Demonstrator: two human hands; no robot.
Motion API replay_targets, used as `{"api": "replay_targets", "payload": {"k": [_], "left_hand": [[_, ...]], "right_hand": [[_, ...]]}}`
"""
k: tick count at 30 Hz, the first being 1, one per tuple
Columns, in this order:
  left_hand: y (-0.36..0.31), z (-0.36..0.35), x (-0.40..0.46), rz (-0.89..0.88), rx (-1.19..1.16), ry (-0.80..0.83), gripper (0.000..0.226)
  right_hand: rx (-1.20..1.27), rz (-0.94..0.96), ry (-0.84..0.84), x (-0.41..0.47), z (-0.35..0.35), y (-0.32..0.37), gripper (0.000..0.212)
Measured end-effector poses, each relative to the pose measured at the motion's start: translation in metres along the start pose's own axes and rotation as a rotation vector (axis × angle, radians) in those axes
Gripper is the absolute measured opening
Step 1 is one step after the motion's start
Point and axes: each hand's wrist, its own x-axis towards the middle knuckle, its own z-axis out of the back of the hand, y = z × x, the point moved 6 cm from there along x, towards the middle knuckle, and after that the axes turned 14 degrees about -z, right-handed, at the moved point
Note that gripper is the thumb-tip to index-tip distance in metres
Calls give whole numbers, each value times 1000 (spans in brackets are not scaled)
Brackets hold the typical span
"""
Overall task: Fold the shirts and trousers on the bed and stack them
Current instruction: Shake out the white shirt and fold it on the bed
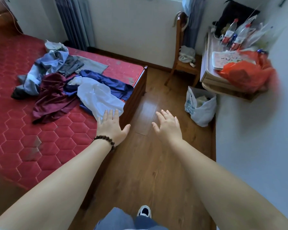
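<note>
A loose heap of unfolded clothes lies on the red quilted bed: a white garment nearest me, a maroon one, a dark blue one, light blue shirts and grey pieces behind. My left hand, with a bead bracelet on the wrist, is stretched out flat with fingers apart, its fingertips at the near edge of the white garment. My right hand hovers open over the wooden floor, right of the bed corner, holding nothing.
The bed's wooden frame corner juts toward the floor. A wooden chair stands by the far wall. A white plastic bag sits on the floor. A cluttered side table carries bottles and an orange bag.
</note>
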Motion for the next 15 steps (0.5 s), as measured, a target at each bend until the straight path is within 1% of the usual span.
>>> {"api": "replay_targets", "payload": {"k": [8, 15], "left_hand": [[5, -15, 89, 119, 6, 43, 82], [46, -33, 177, 224, -17, 28, 84]], "right_hand": [[14, 75, 68, 116, -12, 4, 54], [-15, 188, 88, 226, -35, 40, 54]]}}
